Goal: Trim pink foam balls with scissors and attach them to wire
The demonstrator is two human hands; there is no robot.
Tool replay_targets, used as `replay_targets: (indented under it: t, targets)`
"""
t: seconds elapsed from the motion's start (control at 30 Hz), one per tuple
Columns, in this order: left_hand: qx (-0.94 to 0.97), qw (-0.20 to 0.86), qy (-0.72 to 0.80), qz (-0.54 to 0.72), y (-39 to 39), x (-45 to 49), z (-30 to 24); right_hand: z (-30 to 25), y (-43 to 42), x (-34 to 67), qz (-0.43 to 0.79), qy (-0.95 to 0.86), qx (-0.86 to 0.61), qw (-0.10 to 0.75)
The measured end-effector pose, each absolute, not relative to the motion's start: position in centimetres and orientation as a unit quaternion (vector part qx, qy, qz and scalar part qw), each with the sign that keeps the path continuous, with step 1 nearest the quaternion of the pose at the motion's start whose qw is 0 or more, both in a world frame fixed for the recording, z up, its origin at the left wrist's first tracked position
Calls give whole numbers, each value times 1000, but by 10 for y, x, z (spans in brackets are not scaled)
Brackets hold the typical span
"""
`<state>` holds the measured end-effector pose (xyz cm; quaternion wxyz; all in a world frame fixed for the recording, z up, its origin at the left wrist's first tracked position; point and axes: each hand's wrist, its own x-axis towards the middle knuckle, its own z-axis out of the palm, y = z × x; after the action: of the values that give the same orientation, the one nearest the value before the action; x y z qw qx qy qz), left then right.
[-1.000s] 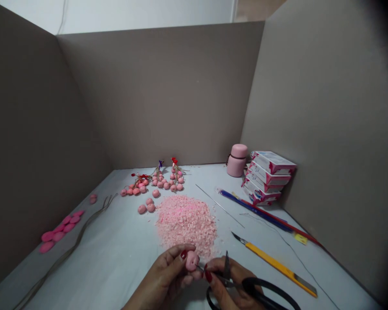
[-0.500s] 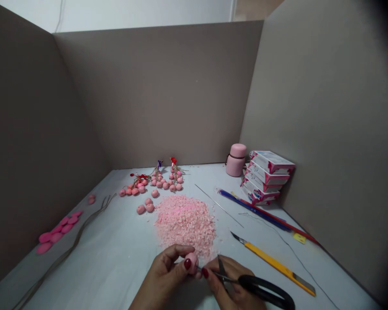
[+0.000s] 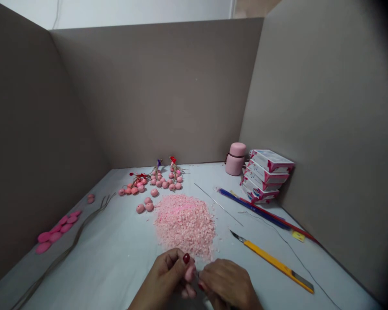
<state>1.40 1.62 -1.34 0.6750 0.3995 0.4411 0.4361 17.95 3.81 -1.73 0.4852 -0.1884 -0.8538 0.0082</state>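
Observation:
At the bottom centre my left hand (image 3: 168, 277) pinches a small pink ball (image 3: 190, 272) between thumb and fingers. My right hand (image 3: 228, 286) is curled closed right beside it, back of the hand up, its fingertips at the ball. The black scissors it held in the earlier frames are hidden under the hand; only a thin metal tip shows by the ball. Just beyond both hands lies a heap of pink shavings (image 3: 185, 224).
Pink balls tied in bunches (image 3: 155, 183) lie at the back. A yellow utility knife (image 3: 271, 260), blue and red pencils (image 3: 258, 211), a long needle (image 3: 218, 204), stacked pink boxes (image 3: 265, 175) and a pink jar (image 3: 236, 158) are on the right. Pink discs (image 3: 56, 230) and strands (image 3: 64, 254) are left. Cardboard walls surround the table.
My right hand has turned over and closed above the scissors, which are now out of sight. My left hand has kept the pink ball and shifted slightly down.

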Motion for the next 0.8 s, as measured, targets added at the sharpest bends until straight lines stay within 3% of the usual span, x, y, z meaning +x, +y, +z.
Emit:
replay_targets:
  t: [0.1, 0.2, 0.3, 0.4, 0.5, 0.8]
  targets:
    - [407, 675, 464, 403, 15, 14, -12, -24, 40, 176, 14, -841, -189, 507]
    - [439, 635, 460, 438, 11, 12, -6, -28, 35, 177, 191, -791, -293, 502]
    - [566, 530, 445, 449, 8, 7, 0, -31, 29, 179, 375, -699, -412, 448]
    - [655, 437, 454, 417, 9, 3, 2, -31, 26, 180, 451, -639, -452, 430]
    - [627, 452, 488, 405, 10, 3, 1, -25, 27, 182, 421, -679, -429, 422]
    - [486, 643, 433, 404, 11, 10, -4, -2, 33, 186, 265, -837, -291, 381]
